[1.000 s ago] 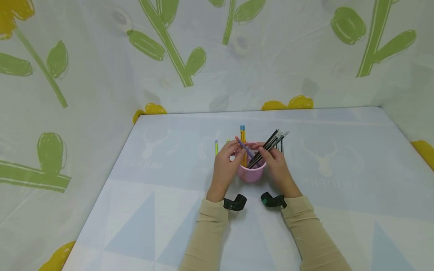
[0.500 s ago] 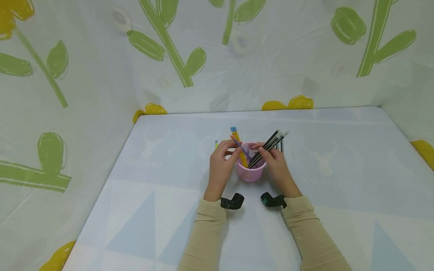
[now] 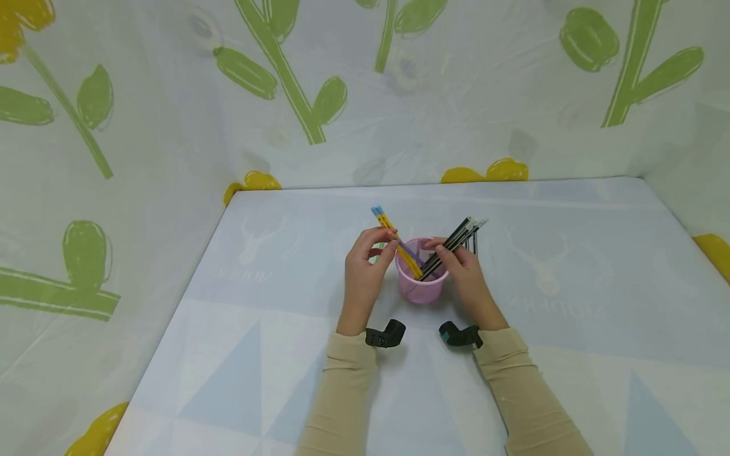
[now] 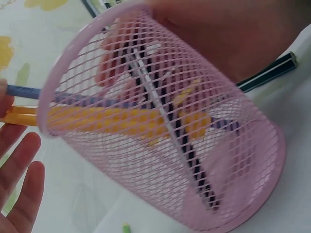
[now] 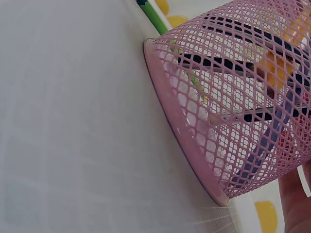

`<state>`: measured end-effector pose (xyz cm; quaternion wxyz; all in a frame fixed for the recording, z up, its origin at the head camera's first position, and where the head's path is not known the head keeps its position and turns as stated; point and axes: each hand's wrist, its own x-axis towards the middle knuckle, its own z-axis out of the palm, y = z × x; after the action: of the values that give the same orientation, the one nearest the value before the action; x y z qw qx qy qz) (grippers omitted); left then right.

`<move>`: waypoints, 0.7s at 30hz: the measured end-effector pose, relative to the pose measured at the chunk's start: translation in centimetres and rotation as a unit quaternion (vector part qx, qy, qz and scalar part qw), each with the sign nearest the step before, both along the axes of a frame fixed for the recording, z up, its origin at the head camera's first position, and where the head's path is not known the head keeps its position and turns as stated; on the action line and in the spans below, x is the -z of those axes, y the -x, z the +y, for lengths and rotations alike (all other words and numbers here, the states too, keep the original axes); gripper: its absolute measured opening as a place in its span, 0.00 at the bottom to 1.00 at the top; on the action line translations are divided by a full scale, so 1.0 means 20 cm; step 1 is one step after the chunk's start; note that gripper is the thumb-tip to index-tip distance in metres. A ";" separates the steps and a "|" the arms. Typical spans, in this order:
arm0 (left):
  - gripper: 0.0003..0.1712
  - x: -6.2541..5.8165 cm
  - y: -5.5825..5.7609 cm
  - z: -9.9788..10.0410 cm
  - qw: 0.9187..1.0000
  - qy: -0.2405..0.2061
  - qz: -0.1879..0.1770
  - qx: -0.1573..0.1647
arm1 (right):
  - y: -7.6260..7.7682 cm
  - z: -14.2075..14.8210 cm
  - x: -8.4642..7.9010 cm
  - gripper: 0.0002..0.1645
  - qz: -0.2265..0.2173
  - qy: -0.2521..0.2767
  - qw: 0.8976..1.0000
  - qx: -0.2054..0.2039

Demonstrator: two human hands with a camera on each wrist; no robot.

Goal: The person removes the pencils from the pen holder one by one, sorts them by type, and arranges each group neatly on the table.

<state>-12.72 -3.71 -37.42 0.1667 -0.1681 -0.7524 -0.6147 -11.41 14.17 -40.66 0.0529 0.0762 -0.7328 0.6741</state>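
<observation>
Pink mesh pencil cup: stood on printed table cover, apparently gripped at rim by right hand, with yellow pencils pinched by left hand; seemed best steadied against tipping.

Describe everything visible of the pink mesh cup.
The pink mesh cup is round and open-topped, looks like coated metal, and has a see-through lattice wall with a smooth solid rim and base band. It stands upright on the table. Inside, yellow pencils and a purple pencil slant up leftward, black pencils rightward. The right hand is at its right side and appears to grip the rim. Whether the left hand touches it can't be told.
</observation>
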 end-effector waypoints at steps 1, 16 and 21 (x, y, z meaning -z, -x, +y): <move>0.09 -0.02 -0.01 -0.01 1.000 0.001 0.002 -0.001 | 0.00 0.00 0.00 0.18 -0.001 0.000 1.000 0.000; 0.11 -0.08 -0.03 -0.06 1.000 0.004 -0.022 -0.003 | -0.01 0.00 -0.01 0.18 -0.014 -0.001 1.000 -0.007; 0.12 -0.08 -0.02 -0.06 1.000 -0.010 -0.021 0.004 | -0.01 0.00 -0.01 0.19 -0.009 0.001 1.000 -0.007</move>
<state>-12.23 -4.97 -35.83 0.1502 -0.1559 -0.7488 -0.6264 -11.28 14.23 -40.45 0.0414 0.0749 -0.7323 0.6756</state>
